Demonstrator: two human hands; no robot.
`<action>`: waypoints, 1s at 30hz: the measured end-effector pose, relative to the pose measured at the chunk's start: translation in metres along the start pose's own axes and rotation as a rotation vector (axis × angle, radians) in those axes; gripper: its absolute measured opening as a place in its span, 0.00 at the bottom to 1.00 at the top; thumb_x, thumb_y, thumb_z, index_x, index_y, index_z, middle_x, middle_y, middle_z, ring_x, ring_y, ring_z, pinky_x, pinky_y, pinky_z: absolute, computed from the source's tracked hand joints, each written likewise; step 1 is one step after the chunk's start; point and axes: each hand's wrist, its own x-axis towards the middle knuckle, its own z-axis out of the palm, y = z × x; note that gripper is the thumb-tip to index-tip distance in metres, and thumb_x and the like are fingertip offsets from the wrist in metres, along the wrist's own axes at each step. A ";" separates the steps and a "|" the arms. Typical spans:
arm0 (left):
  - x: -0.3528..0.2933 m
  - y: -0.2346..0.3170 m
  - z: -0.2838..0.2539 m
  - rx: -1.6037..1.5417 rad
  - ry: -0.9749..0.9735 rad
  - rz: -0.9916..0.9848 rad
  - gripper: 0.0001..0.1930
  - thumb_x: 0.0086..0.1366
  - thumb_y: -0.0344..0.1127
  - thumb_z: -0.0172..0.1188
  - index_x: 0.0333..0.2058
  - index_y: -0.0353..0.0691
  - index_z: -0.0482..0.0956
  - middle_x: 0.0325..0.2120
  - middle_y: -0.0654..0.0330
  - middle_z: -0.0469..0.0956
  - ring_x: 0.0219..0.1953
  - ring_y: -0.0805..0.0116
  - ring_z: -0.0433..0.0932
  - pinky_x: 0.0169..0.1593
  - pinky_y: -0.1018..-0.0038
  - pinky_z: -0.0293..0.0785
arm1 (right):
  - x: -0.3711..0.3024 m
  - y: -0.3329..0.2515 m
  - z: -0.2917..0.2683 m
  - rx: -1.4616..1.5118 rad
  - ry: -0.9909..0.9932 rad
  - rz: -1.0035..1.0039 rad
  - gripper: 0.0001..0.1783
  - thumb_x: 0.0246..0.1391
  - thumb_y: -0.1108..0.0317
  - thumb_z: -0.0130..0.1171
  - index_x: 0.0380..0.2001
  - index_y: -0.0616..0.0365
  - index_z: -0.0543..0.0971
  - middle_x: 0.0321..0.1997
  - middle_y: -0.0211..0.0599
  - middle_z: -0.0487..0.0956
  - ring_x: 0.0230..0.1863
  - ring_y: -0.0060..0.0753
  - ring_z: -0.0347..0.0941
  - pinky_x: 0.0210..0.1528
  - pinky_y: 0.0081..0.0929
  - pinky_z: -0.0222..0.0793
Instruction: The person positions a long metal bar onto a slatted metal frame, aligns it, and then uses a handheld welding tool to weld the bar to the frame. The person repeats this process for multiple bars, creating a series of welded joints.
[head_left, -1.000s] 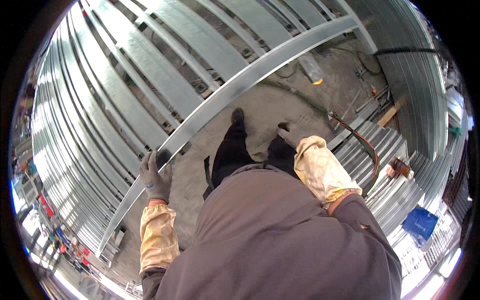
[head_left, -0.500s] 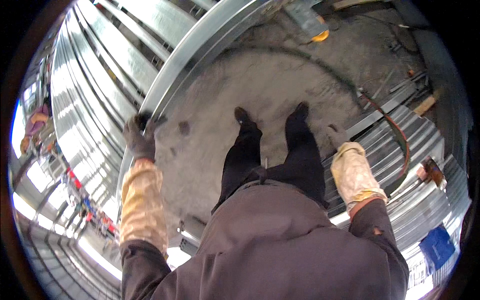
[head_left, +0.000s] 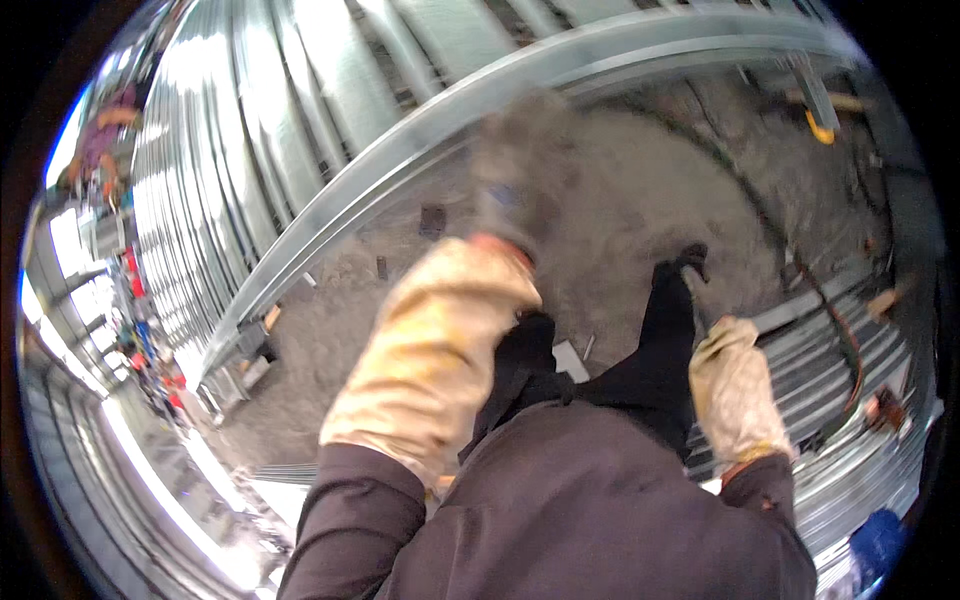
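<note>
Silvery beam (head_left: 400, 157) runs just beyond the left hand (head_left: 515, 175).

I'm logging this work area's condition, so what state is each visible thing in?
Left hand: gloved, motion-blurred; grip unclear
Right hand: hidden beyond its sleeve cover
Right sleeve cover: worn, wrinkled
Long metal rail: bare, running crosswise to the strips
Metal strips: side by side, some gaps
Dark hose or cable: slack, curving
Floor: dusty, scraps scattered
</note>
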 end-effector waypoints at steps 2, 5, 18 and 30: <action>-0.065 -0.002 -0.030 -0.520 -0.178 -0.068 0.28 0.59 0.36 0.66 0.60 0.49 0.75 0.62 0.54 0.71 0.64 0.48 0.70 0.66 0.56 0.67 | -0.026 -0.107 -0.001 0.039 0.073 -0.112 0.29 0.64 0.52 0.60 0.61 0.58 0.77 0.58 0.47 0.81 0.60 0.45 0.75 0.64 0.37 0.68; -0.194 -0.035 -0.069 -0.788 -0.466 -0.263 0.28 0.60 0.41 0.70 0.59 0.48 0.75 0.59 0.51 0.73 0.60 0.41 0.72 0.62 0.53 0.71 | -0.027 -0.182 0.060 0.683 0.017 -0.340 0.23 0.65 0.62 0.63 0.60 0.60 0.78 0.53 0.37 0.84 0.55 0.30 0.79 0.59 0.29 0.73; -0.606 -0.194 -0.037 -0.596 -0.703 -1.493 0.32 0.67 0.55 0.62 0.61 0.39 0.76 0.56 0.49 0.81 0.59 0.50 0.79 0.62 0.61 0.73 | 0.019 -0.540 0.075 0.215 0.060 -1.168 0.20 0.62 0.61 0.64 0.54 0.57 0.80 0.46 0.45 0.84 0.48 0.41 0.84 0.49 0.34 0.80; -0.608 -0.274 0.248 -0.726 -0.807 -1.236 0.32 0.67 0.56 0.60 0.61 0.40 0.76 0.61 0.48 0.76 0.63 0.48 0.73 0.66 0.58 0.69 | 0.045 -0.531 0.145 -0.203 0.485 -1.471 0.14 0.68 0.72 0.54 0.52 0.65 0.81 0.49 0.46 0.83 0.51 0.37 0.79 0.53 0.33 0.75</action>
